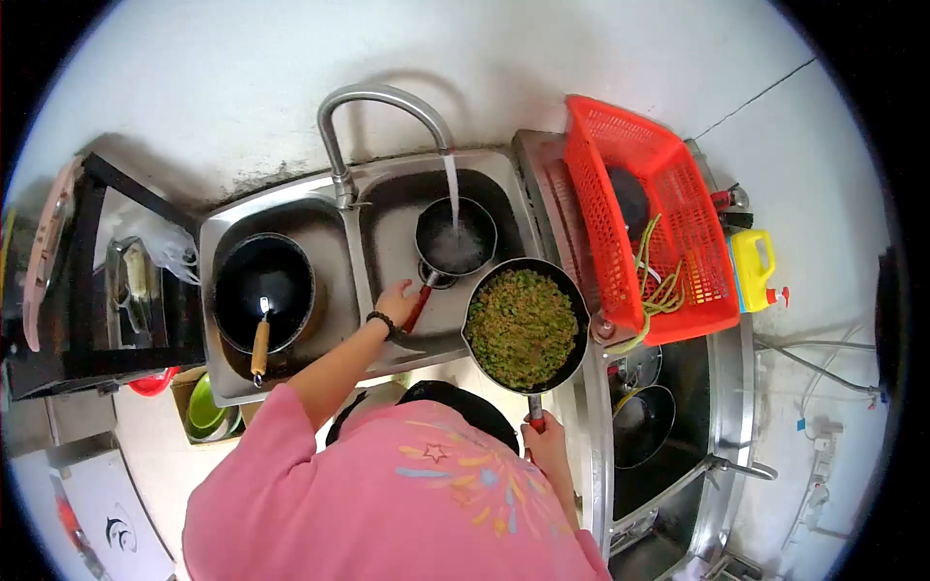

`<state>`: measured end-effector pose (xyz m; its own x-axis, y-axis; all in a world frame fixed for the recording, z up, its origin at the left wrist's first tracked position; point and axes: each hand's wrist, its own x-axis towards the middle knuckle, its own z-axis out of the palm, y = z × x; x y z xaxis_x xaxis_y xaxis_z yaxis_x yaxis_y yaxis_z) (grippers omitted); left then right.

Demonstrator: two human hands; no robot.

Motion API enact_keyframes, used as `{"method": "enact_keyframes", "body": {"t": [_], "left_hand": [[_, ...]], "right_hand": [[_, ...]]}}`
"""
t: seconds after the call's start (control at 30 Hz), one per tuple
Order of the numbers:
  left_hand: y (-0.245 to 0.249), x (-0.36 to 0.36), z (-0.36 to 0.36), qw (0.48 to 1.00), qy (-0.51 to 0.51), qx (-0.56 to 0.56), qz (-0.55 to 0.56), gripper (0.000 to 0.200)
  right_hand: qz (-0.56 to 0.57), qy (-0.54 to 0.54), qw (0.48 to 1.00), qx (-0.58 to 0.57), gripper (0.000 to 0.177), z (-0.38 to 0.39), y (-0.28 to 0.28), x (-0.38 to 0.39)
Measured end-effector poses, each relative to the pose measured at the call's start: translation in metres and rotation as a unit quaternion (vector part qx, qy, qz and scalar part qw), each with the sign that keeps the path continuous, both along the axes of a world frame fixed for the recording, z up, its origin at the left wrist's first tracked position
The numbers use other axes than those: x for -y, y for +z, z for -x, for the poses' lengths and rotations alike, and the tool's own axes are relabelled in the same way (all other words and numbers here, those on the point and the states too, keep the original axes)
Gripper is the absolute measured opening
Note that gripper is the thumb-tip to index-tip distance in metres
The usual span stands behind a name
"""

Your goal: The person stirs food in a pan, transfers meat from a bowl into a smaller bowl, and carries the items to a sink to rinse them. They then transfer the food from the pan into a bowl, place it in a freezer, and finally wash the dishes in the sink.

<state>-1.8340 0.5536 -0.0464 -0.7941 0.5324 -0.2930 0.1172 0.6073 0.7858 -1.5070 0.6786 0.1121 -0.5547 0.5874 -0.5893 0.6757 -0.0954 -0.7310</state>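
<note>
My right hand [548, 444] is closed round the red-and-black handle of a frying pan [582, 324]. Chopped green and brown food [520, 327] fills that pan, which is held level at the sink's front right corner. My left hand [395, 303], with a dark beaded bracelet at the wrist, grips the red handle of a small dark saucepan [423, 235]; its fingers are partly hidden. The saucepan sits in the right bowl of the steel sink [387, 208]. Water [452, 189] runs into it from the curved faucet [383, 92].
In the left sink bowl lies a black wok [242, 290] with a wooden-handled utensil [261, 349]. A red plastic basket [605, 208] stands on the right, beside a yellow bottle [751, 269]. Another sink [717, 426] on the right holds a dark pan [647, 441]. A black rack [184, 329] borders the left.
</note>
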Motion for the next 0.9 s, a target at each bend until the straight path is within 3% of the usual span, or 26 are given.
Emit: {"method": "enact_keyframes", "body": {"t": [0.03, 0.1, 0.17, 0.27, 0.43, 0.5, 0.53, 0.57, 0.63, 0.7, 0.73, 0.77, 0.83, 0.9], "left_hand": [[0.002, 0.009, 0.007, 0.996, 0.037, -0.084, -0.020, 0.038], [0.007, 0.016, 0.042, 0.992, 0.055, -0.086, -0.071, 0.039], [0.006, 0.018, 0.073, 0.953, 0.180, 0.071, -0.234, 0.039], [0.035, 0.020, 0.089, 0.919, 0.223, 0.131, -0.298, 0.039], [0.038, 0.007, 0.059, 0.931, 0.168, 0.222, -0.236, 0.046], [0.036, 0.004, 0.052, 0.861, 0.274, 0.323, -0.282, 0.048], [0.033, 0.005, 0.062, 0.822, 0.280, 0.373, -0.327, 0.046], [0.030, 0.005, 0.075, 0.823, 0.286, 0.370, -0.323, 0.046], [0.032, -0.002, 0.093, 0.770, 0.322, 0.373, -0.405, 0.039], [0.044, -0.015, 0.101, 0.795, 0.323, 0.370, -0.356, 0.036], [0.015, -0.021, 0.111, 0.783, 0.260, 0.420, -0.379, 0.030], [0.026, -0.035, 0.106, 0.786, 0.253, 0.421, -0.376, 0.030], [0.047, -0.074, 0.088, 0.667, 0.296, 0.599, -0.330, 0.020], [0.026, -0.114, 0.099, 0.665, 0.294, 0.606, -0.321, 0.013]], "right_hand": [[0.001, -0.002, 1.000, -0.003, 0.015, 0.003, -0.001, 0.003], [-0.006, 0.007, 1.000, 0.010, 0.014, 0.009, -0.003, 0.009], [-0.005, 0.005, 1.000, 0.023, 0.013, 0.010, -0.005, 0.015], [0.006, -0.018, 1.000, 0.008, 0.013, 0.007, -0.027, 0.020], [-0.033, 0.013, 0.999, 0.020, 0.017, 0.012, -0.024, 0.012], [-0.023, 0.011, 0.999, 0.025, 0.016, 0.011, -0.033, 0.003], [-0.013, 0.009, 0.999, 0.030, 0.016, 0.011, -0.034, 0.000], [-0.004, 0.006, 0.999, 0.038, 0.015, 0.010, -0.035, -0.001], [0.009, 0.007, 0.999, 0.038, 0.014, 0.011, -0.032, -0.004], [0.025, 0.002, 1.000, 0.012, 0.015, 0.006, -0.042, -0.011], [0.031, -0.004, 0.999, 0.007, 0.016, 0.005, -0.044, -0.013], [0.031, -0.012, 0.999, 0.005, 0.016, 0.006, -0.043, -0.017], [0.020, 0.009, 0.999, 0.025, 0.017, 0.007, -0.041, -0.023], [0.026, 0.024, 0.999, 0.010, 0.018, 0.003, -0.044, -0.031]]}}
